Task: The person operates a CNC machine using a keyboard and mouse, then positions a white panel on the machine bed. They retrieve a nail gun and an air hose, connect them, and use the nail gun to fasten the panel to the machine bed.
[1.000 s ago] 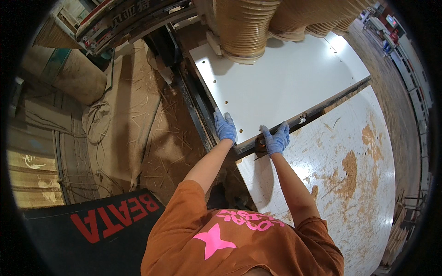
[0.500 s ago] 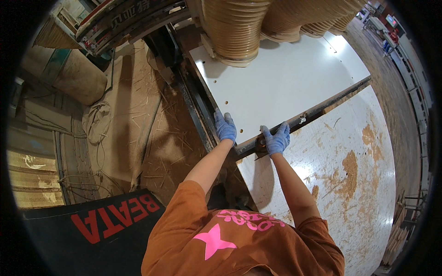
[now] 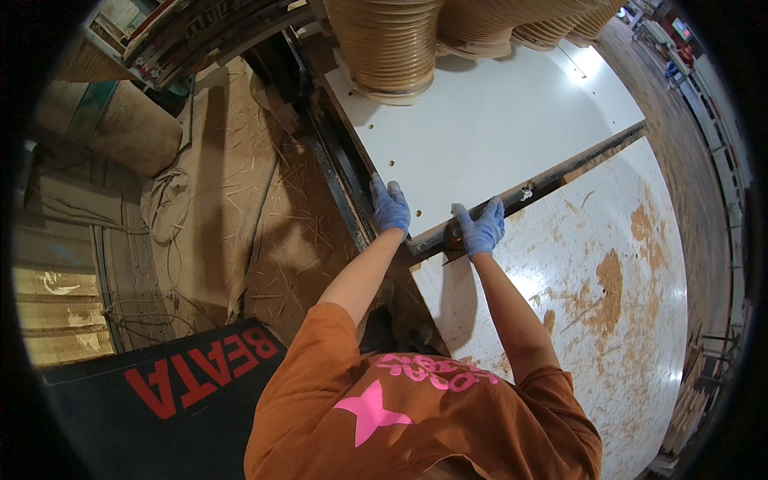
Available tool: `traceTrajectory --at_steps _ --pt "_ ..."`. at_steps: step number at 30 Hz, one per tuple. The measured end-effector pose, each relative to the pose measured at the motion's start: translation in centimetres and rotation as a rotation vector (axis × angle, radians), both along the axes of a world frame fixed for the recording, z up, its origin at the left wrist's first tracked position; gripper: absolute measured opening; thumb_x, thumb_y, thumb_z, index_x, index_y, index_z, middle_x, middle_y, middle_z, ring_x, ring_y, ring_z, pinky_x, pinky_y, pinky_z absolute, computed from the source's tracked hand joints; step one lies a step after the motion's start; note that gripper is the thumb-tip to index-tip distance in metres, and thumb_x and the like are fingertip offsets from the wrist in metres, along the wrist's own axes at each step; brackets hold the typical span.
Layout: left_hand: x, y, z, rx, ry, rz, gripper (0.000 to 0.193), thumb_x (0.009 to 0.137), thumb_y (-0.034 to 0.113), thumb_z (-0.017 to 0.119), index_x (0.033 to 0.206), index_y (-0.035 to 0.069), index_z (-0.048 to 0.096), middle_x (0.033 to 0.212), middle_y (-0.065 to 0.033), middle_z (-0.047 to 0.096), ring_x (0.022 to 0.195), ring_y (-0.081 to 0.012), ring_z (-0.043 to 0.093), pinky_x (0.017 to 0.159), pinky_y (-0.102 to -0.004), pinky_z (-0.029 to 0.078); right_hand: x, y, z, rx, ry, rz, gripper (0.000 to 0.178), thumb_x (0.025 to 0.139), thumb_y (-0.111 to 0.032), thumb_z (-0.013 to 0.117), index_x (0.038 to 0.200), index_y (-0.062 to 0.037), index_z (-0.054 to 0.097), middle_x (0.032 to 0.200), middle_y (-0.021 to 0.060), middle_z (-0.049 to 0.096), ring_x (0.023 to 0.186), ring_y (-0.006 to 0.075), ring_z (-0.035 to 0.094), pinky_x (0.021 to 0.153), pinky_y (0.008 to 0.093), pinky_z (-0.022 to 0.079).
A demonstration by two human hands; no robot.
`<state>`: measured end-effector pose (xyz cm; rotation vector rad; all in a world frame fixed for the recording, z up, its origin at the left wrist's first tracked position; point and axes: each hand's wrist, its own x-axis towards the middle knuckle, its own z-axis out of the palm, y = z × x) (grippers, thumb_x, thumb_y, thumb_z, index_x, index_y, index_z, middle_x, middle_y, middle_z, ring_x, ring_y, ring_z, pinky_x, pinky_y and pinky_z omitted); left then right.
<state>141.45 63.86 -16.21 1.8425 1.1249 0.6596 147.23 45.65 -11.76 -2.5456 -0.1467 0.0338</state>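
Note:
A large white panel [image 3: 496,136] with a row of small holes near its left side lies flat before me. My left hand [image 3: 390,210], in a blue glove, lies at the panel's left edge near its closest corner, fingers stretched forward. My right hand [image 3: 482,229], gloved alike, is at the near edge, its fingers apart and the fingertips touching the edge. A dark rail [image 3: 432,241] runs along that near edge, under and beside my right hand. Neither hand shows anything enclosed in it.
Thick ribbed tan hoses [image 3: 388,52] hang over the panel's far side. To the right stands a white worktop [image 3: 544,288] strewn with sawdust. Wood scraps and dust cover the floor [image 3: 280,256] at left. A black board [image 3: 160,400] with red lettering is at lower left.
The view has tilted slightly, so the panel and hoses sit a little higher in the picture. Both hands keep the same places at the panel's edges.

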Motion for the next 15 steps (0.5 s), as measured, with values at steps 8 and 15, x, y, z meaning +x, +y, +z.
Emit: traceTrajectory --at_steps 8,15 --pt "-0.21 -0.16 0.55 -0.040 0.009 -0.024 0.062 0.098 0.039 0.039 0.148 0.007 0.020 0.149 -0.0236 0.027 0.136 -0.0367 0.032 0.110 -0.0406 0.031 -0.06 -0.02 0.06 0.015 -0.017 -0.003 0.108 0.069 -0.064 0.069 0.141 0.0070 0.031 0.146 0.0272 0.032 0.136 0.0370 0.032 0.110 0.0433 0.025" --pt "-0.01 0.00 -0.20 -0.011 -0.022 -0.006 0.062 0.098 0.039 0.039 0.147 0.006 0.022 0.149 -0.0247 0.028 0.134 -0.0379 0.034 0.109 -0.0408 0.033 0.03 -0.01 -0.43 0.024 -0.043 -0.004 0.110 0.067 -0.065 0.069 0.141 0.0067 0.031 0.145 0.0275 0.033 0.135 0.0378 0.033 0.110 0.0438 0.025"
